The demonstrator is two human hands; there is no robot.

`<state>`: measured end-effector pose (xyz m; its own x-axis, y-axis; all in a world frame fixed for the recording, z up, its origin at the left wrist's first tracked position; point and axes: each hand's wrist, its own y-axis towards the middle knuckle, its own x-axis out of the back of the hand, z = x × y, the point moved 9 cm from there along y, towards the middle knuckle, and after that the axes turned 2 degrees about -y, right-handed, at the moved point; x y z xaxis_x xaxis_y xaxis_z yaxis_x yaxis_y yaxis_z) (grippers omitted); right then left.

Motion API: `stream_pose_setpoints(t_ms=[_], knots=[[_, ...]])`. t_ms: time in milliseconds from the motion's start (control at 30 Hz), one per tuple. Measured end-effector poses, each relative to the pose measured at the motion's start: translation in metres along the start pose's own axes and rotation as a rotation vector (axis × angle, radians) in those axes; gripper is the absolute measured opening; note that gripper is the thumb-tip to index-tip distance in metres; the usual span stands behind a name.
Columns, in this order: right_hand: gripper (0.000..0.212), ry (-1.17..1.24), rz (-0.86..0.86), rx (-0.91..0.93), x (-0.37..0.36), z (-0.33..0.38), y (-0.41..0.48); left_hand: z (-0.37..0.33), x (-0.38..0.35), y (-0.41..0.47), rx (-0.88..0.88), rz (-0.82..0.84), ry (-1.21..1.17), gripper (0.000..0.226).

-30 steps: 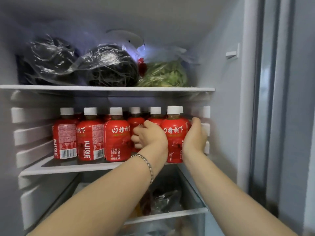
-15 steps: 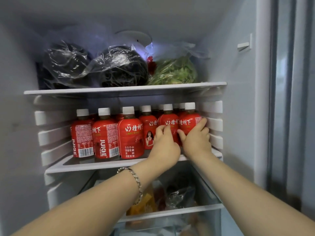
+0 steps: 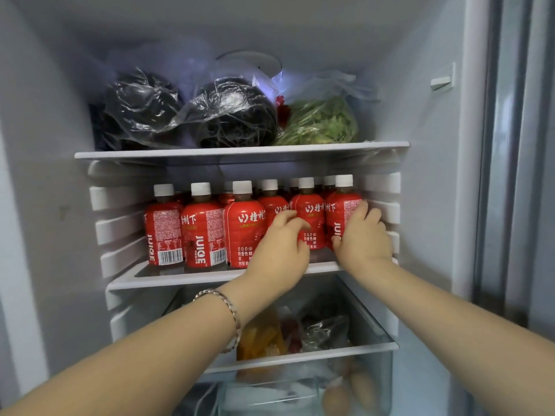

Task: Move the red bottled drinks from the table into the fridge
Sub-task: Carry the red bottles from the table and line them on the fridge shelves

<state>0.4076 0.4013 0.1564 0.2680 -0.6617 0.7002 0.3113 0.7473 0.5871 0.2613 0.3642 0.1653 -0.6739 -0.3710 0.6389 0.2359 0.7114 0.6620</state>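
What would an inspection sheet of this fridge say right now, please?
Surface: middle shelf, nearly filled along its front.
Job's things: red bottles upright in rows, white caps on.
Clutter: bagged food on the top shelf; more bags in the drawer.
Hands: left hand rests against the red bottles, grip unclear; right hand grips the rightmost bottle.
Cables: nothing seen.
Surroundings: fridge wall with rails; door frame at right.

White fridge shelf (image 3: 180, 279) with upright red bottled drinks (image 3: 202, 232) in rows
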Motion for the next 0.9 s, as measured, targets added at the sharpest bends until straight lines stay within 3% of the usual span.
stream_pose_setpoints(t_ms=[133,200,300,467,600,733,800,900], knots=[[0.072,0.097,0.006,0.069,0.006,0.014,0.001,-0.004,0.032,-0.007,-0.269,-0.241,0.375,0.037],[0.071,0.003,0.044,0.059,0.002,0.022,0.002,0.016,0.042,-0.005,-0.156,-0.28,0.497,0.055],[0.074,-0.057,0.082,0.008,-0.008,0.029,0.006,0.048,0.04,-0.005,0.029,-0.236,0.484,0.066],[0.058,0.143,0.094,0.062,-0.037,0.049,0.018,0.054,0.034,-0.004,-0.039,-0.293,0.463,0.067],[0.056,0.117,0.189,0.162,-0.043,0.056,0.031,0.056,0.038,0.002,-0.068,-0.339,0.486,0.065],[0.013,0.101,0.444,0.175,-0.047,0.04,0.012,0.057,0.036,-0.001,-0.044,-0.302,0.487,0.065],[0.025,0.083,0.419,0.172,-0.037,0.031,0.004,0.057,0.036,-0.001,0.0,-0.253,0.51,0.067],[0.022,0.058,0.377,0.185,-0.024,0.03,-0.006,0.058,0.033,0.005,0.078,-0.029,0.587,0.068]])
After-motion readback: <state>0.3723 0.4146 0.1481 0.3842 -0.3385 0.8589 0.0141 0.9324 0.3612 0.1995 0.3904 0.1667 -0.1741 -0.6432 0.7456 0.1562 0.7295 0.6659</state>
